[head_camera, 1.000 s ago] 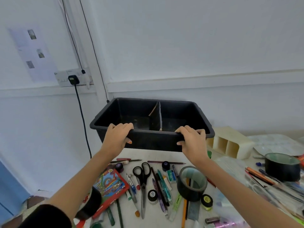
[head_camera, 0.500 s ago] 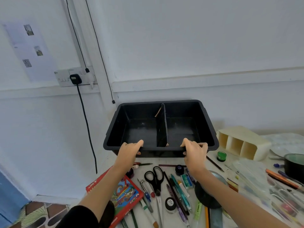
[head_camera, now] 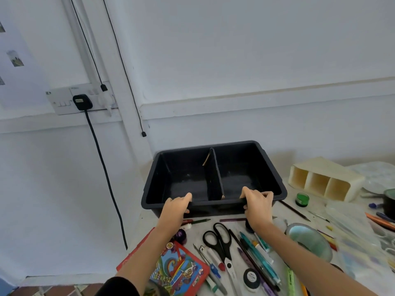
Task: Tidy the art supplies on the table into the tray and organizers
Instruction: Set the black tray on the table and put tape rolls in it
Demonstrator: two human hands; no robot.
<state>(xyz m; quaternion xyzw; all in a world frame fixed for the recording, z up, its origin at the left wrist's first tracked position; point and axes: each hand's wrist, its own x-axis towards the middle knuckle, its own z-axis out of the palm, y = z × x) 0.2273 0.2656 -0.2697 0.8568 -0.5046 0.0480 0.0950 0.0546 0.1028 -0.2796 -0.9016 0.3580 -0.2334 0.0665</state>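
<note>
Lowered from its raised position of a second ago, the black divided tray [head_camera: 183, 178] now appears to sit flat at the far left corner of the table [head_camera: 147, 218], close against the wall, with both compartments showing empty on either side of its central divider [head_camera: 212, 178].

A person's left hand [head_camera: 176, 208] and right hand [head_camera: 257, 205] each grip the tray's near rim, fingers and thumbs curled tightly round the lip, one hand on each side of the divider. Neither hand holds anything else.

Supplies lie scattered in front of the tray: scissors [head_camera: 220, 242], pens and markers, a box of coloured pencils [head_camera: 177, 272] and a roll of tape [head_camera: 310, 240]. A cream three-slot organizer [head_camera: 324, 180] lies on its side to the right, with a small green paint pot [head_camera: 302, 199] between it and the tray.

The main risk appears to be at the table's left edge: the tray's left end sits near it, and a sideways nudge on release could leave it overhanging and prone to tip once it is loaded. A dark pencil [head_camera: 198, 221] lies just beside the tray's front wall and could get caught under the base if the tray is pulled forward. The divider, marked by a brown strip near its top, may be loose and could shift when items drop in.
</note>
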